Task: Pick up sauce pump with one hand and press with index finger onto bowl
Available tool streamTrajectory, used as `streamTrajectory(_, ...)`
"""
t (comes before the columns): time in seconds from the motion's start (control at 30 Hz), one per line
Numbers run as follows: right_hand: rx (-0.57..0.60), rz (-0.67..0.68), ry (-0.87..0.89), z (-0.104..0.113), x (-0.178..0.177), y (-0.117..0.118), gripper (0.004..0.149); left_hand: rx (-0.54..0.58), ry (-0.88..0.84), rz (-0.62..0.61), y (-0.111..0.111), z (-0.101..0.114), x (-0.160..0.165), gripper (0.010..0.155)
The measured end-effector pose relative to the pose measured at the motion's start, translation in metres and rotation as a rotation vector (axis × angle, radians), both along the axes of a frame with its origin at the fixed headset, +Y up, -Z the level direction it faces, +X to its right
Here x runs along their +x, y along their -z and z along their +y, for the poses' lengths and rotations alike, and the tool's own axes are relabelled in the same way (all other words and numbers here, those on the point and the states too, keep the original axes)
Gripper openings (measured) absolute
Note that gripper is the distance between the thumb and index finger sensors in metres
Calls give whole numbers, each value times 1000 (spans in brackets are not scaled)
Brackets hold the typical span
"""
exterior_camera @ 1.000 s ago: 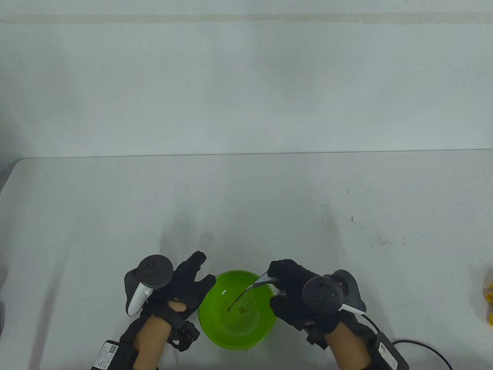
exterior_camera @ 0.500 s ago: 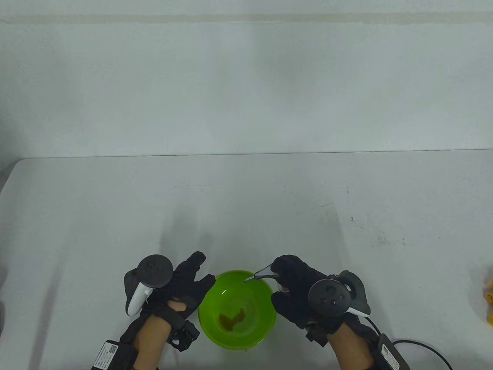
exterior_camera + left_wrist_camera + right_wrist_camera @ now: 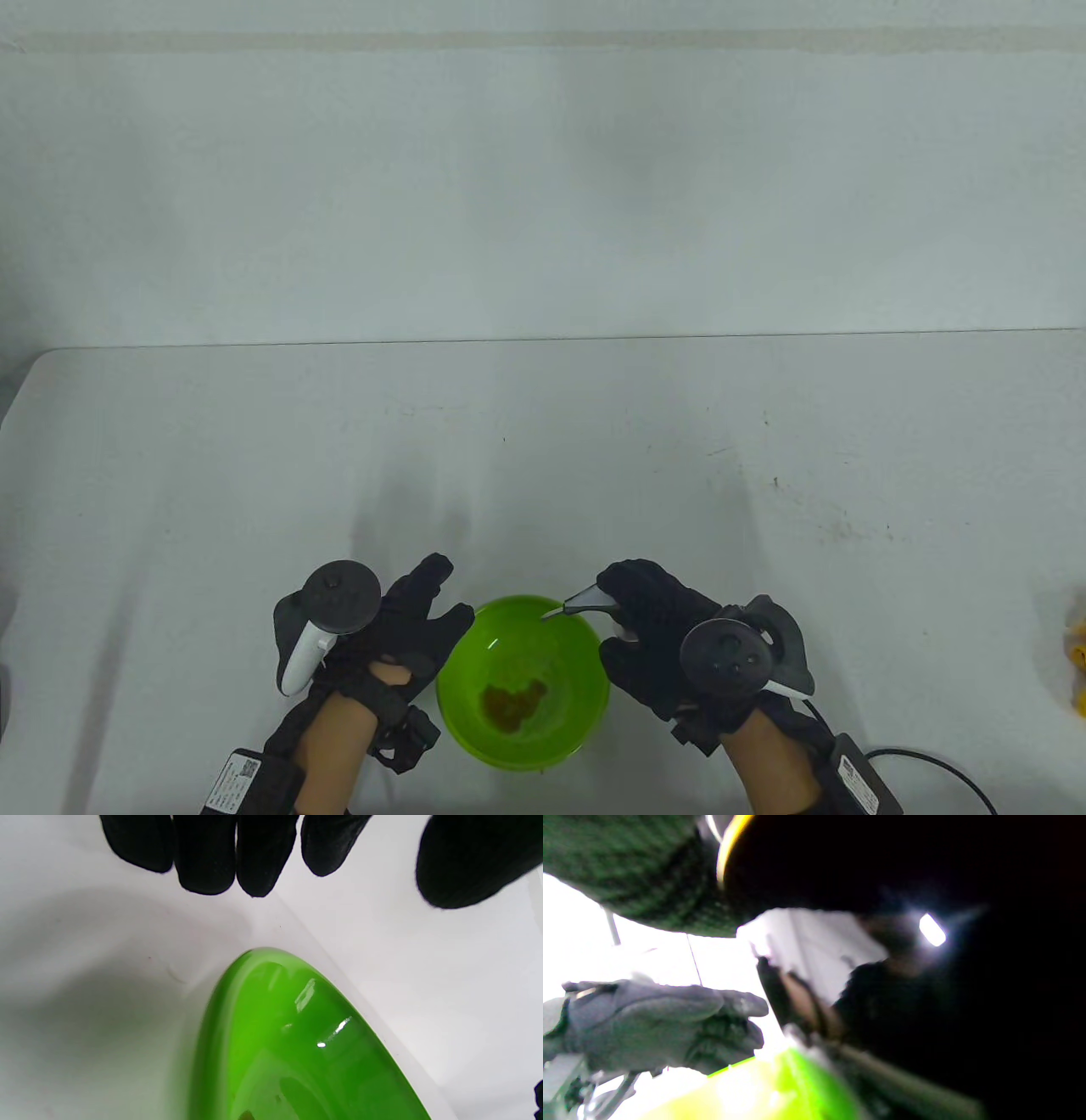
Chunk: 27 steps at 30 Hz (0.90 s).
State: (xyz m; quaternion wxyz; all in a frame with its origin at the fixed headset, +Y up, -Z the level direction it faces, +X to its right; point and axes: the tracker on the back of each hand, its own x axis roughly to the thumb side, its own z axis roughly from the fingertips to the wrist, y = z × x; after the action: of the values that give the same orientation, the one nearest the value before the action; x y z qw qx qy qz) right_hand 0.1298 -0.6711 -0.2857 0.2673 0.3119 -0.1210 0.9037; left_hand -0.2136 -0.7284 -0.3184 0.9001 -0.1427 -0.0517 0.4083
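Note:
A green bowl (image 3: 585, 671) stands on the white table near the front edge, with a small brown pool of sauce (image 3: 512, 703) in its bottom. My right hand (image 3: 632, 624) grips the sauce pump at the bowl's right rim. Only the pump's grey nozzle (image 3: 573, 604) shows, pointing left over the bowl; the bottle is hidden under the hand. No stream leaves the nozzle. My left hand (image 3: 450, 590) is open and empty, next to the bowl's left side. The left wrist view shows its fingertips (image 3: 254, 866) above the bowl's rim (image 3: 225, 984). The right wrist view is dark and blurred.
A yellow object (image 3: 1076, 662) lies at the table's right edge. A black cable (image 3: 933, 764) runs from my right wrist along the front edge. The white table (image 3: 543, 467) stretches back from the bowl.
A thin stream of sauce ran from the nozzle into the bowl one second ago; it has stopped and the brown pool has grown. The nozzle and right hand rose slightly. Left hand unmoved.

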Motion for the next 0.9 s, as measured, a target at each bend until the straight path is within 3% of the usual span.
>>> streamTrajectory(0.17, 68, -96, 217, 8, 22, 11, 104, -1, -8, 0, 0, 0, 0, 82)
streamTrajectory(0.3, 217, -266, 312, 19, 48, 35, 102, 0, -14, -8, 0, 0, 1, 83)
streamTrajectory(0.43, 235, -396, 427, 20, 72, 62, 102, 0, -13, -12, 0, 0, 1, 84)
streamTrajectory(0.53, 260, -505, 461, 10, 89, 83, 102, -3, -15, -8, 0, 0, 1, 83)
streamTrajectory(0.73, 364, -647, 345, -15, 115, 117, 102, -6, -14, -2, 0, 0, 0, 83)
streamTrajectory(0.9, 326, -688, 362, -30, 126, 133, 101, -14, -12, 0, 0, -1, -1, 83)
